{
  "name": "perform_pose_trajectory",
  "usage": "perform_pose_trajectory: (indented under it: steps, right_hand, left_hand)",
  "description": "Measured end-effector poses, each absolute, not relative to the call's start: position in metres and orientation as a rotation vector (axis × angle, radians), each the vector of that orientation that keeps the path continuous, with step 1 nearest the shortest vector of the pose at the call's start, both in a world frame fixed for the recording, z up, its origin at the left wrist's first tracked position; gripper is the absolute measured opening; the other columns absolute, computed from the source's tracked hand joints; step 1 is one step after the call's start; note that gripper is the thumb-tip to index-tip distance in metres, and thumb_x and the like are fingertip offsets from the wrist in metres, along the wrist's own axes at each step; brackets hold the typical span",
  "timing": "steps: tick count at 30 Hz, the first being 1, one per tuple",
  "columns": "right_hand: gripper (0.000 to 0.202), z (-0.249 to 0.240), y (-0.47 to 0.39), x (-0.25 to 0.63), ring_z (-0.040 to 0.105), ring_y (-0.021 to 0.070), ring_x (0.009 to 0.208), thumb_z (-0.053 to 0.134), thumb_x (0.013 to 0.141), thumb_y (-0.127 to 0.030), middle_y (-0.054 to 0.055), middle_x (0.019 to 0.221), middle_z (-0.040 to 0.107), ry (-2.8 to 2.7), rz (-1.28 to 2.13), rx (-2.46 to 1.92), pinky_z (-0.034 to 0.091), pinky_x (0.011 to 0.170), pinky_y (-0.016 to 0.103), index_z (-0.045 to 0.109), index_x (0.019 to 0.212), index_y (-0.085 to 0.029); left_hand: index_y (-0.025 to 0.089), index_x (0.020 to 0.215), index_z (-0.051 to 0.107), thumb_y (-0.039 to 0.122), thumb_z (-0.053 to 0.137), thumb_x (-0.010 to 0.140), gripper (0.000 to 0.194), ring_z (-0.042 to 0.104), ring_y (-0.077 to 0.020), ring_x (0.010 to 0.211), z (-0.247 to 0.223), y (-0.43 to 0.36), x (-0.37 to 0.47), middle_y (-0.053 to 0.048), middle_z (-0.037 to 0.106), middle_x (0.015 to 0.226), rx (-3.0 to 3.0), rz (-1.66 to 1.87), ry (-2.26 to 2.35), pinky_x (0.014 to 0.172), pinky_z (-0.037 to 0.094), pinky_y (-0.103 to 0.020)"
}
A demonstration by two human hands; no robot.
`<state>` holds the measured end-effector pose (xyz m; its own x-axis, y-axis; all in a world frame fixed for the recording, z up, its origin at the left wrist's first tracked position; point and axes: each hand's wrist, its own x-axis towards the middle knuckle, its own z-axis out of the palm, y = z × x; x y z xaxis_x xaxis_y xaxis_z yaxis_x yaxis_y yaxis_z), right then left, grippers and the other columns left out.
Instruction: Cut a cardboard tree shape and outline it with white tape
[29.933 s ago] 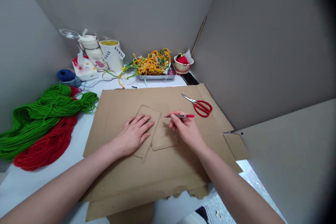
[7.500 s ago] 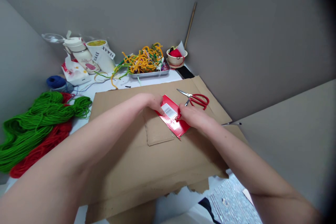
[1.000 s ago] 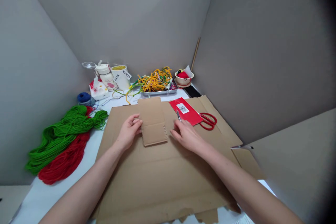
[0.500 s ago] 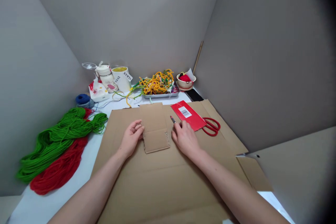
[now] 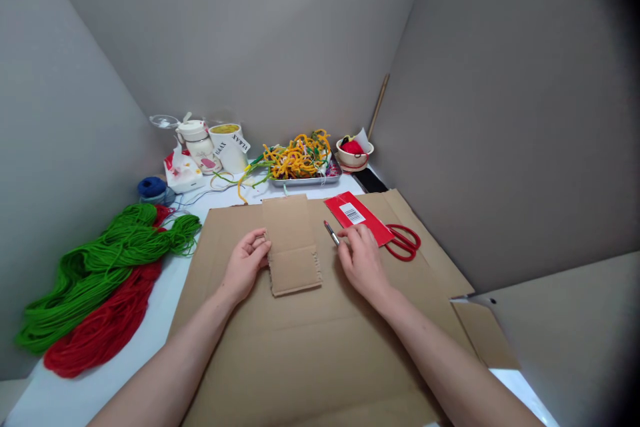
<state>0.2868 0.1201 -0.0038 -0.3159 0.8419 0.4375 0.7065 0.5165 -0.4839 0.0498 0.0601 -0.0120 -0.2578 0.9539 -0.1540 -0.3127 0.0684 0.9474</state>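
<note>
A tan cardboard piece [image 5: 294, 243] with a crease across it and ragged lower sides lies on a larger cardboard sheet [image 5: 310, 367]. My left hand [image 5: 250, 260] pinches its left edge between thumb and fingers. A slim pen [image 5: 331, 232] with a reddish tip rests on the sheet, to the right of the piece. My right hand [image 5: 363, 260] is beside the pen's near end, its fingers loosely bent and apart, with nothing visible in them. Just beyond that hand lie a red card [image 5: 367, 230] with a barcode label and red-handled scissors [image 5: 404, 243], the blades hidden under the card.
Green yarn [image 5: 100, 267] and red yarn [image 5: 105, 327] are heaped at left, near blue yarn [image 5: 153, 187]. Along the back stand a bottle [image 5: 200, 147], a white container [image 5: 230, 153], a metal tray [image 5: 307, 181] of yarn pieces and a bowl [image 5: 354, 159]. Grey walls enclose the table.
My right hand has shifted to the right, uncovering more of the pen, which stays in place. The left hand keeps its pinch on the cardboard piece. The view has moved slightly.
</note>
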Motion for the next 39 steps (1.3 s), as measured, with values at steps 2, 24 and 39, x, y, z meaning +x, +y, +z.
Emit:
perform_pose_trajectory:
  steps: [2, 24, 39]
  right_hand:
    - [0.017, -0.001, 0.121, 0.291, 0.052, 0.0231, 0.089, 0.040, 0.087, -0.015, 0.008, 0.094, 0.054, -2.070, 0.317, -1.233, 0.042, 0.079, 0.036, 0.055, 0.093, -0.020]
    - [0.009, 0.003, 0.132, 0.315, 0.055, 0.0216, 0.083, 0.046, 0.086, -0.020, 0.007, 0.089, 0.058, -1.998, 0.373, -1.292, 0.043, 0.074, 0.033, 0.055, 0.084, -0.020]
    - [0.011, 0.007, 0.135, 0.329, 0.057, 0.0191, 0.081, 0.046, 0.085, -0.023, 0.004, 0.087, 0.062, -2.079, 0.377, -1.434, 0.041, 0.068, 0.029, 0.057, 0.084, -0.019]
  left_hand:
    - [0.021, 0.106, 0.055, 0.032, 0.069, 0.072, 0.038, 0.062, -0.0137, 0.075, -0.012, 0.060, 0.050, -0.002, 0.066, 0.092, 0.755, 1.449, 1.219, 0.059, 0.046, -0.022]
    - [0.021, 0.103, 0.054, 0.031, 0.070, 0.069, 0.039, 0.062, -0.0136, 0.071, -0.008, 0.058, 0.053, -0.002, 0.066, 0.090, 0.742, 1.454, 1.222, 0.061, 0.049, -0.025]
    - [0.021, 0.103, 0.053, 0.033, 0.069, 0.070, 0.040, 0.063, -0.0129, 0.070, -0.009, 0.058, 0.052, 0.000, 0.067, 0.088, 0.770, 1.436, 1.203, 0.061, 0.049, -0.025]
